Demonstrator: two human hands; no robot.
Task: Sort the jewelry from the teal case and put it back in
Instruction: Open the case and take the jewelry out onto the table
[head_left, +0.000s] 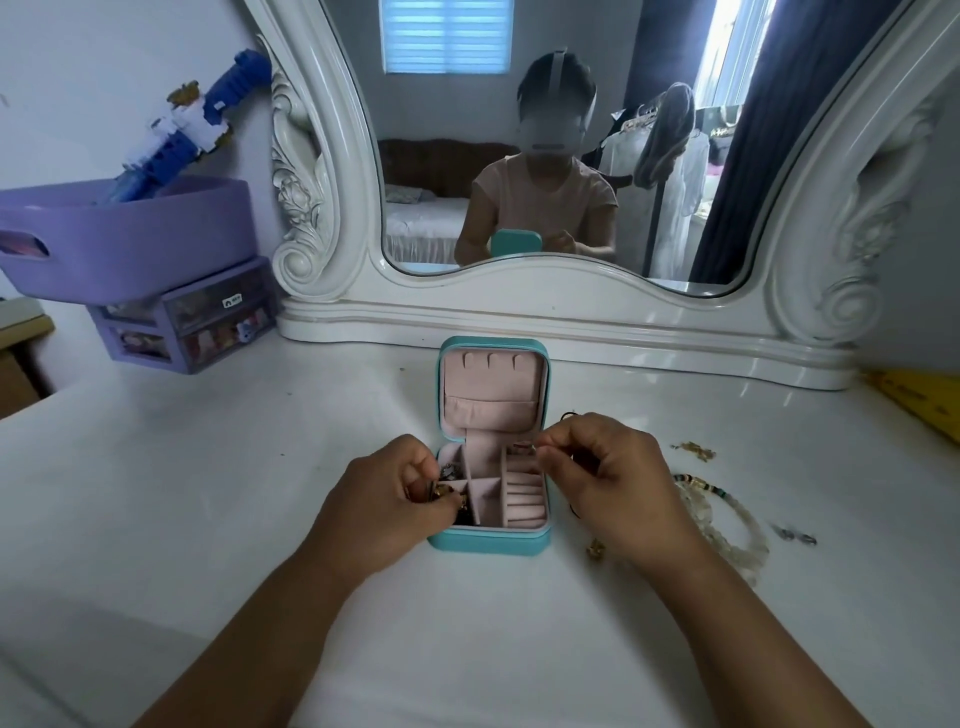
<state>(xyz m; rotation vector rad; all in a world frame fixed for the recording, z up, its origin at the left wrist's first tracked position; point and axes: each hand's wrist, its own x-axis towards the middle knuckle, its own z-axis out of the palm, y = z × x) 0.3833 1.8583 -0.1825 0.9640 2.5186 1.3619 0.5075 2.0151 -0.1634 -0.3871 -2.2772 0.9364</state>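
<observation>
The teal case (488, 540) stands open on the white table, its pink-lined lid upright. My left hand (384, 499) sits at the case's left compartments and pinches small gold and dark jewelry (447, 491). At the case's upper right corner my right hand (608, 478) pinches a small piece (524, 447) above the ring rolls. A pale bead bracelet (727, 530) with a dark and gold section lies right of that hand. A gold charm (595, 550), a gold piece (696, 451) and a small silver piece (795, 535) lie loose on the table.
A white ornate mirror (545, 317) stands right behind the case. At the back left a purple basket (130, 234) with a blue toy rests on a small purple drawer unit (192, 327). A yellow object (919, 405) lies at the right edge.
</observation>
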